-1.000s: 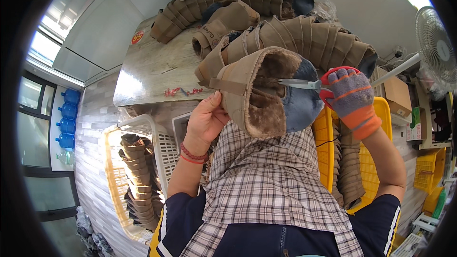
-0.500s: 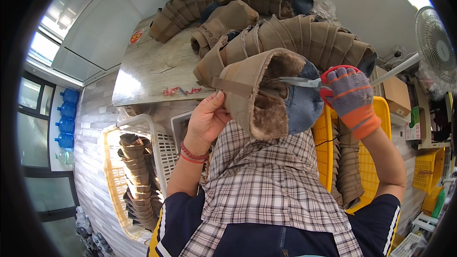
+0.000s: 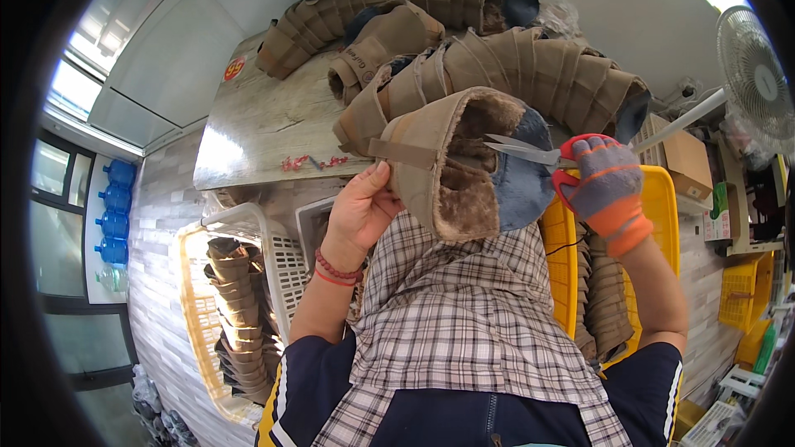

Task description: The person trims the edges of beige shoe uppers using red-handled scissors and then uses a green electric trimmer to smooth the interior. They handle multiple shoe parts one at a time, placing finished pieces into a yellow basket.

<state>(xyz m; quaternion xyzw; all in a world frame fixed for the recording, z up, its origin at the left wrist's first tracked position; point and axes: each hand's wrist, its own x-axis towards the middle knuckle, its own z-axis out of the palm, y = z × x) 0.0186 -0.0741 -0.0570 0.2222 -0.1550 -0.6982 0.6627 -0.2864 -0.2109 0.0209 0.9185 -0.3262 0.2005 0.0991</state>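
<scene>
The left hand (image 3: 364,207) pinches the fur-lined cloth (image 3: 468,190) at nine o'clock; the gloved right hand (image 3: 610,184) grips scissors (image 3: 534,154) at three o'clock.

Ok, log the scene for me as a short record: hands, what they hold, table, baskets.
Left hand: bare, pinching the left side of a brown fur-lined piece near its strap
Right hand: gloved, gripping red-handled scissors
Blades: slightly apart, pointing left across the piece's open end
Table: nested brown pieces, small red bits
White basket, left: stacked brown items
Yellow basket, right: more stacked items
</scene>
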